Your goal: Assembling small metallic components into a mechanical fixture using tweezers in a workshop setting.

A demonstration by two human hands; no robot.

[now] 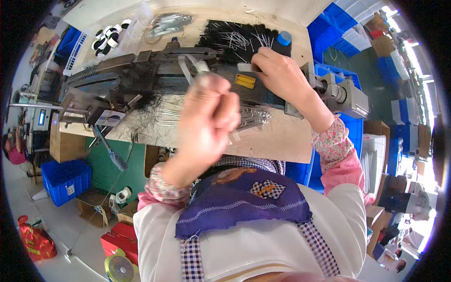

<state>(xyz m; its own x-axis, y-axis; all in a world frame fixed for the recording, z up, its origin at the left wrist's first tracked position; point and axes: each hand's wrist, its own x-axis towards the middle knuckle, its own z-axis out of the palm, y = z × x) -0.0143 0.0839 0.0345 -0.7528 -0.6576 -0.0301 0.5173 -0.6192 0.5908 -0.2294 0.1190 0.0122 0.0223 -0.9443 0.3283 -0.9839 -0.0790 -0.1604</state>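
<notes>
Pinching a pale strip point(188, 66) between the curled fingers of my left hand point(206, 122), I've got it raised over the front of the workbench point(277, 136), and the strip runs up and away from my fingertips toward the long dark machine point(141, 70) that lies across the bench. The hand is blurred, so exactly how the fingers close on the strip I cannot tell, but they are bunched together, not spread. My right hand point(282, 73) is out at the machine's right end, fingers folded down onto a small grey block point(248, 67), thumb side pressed against it, just above a yellow piece point(244, 81) set on the machine body. Behind it lies a black mat strewn with thin metal pins point(244, 40), with a blue roll point(283, 38) at its corner. A clump of black bristle point(136, 80) sits on the machine to my left. By my reading, this is the feeding step: strip in one hand, the other steadying the part at the machine. Next calls for keeping the strip taut and straight while guiding it, with the right hand holding firm so nothing shifts.
</notes>
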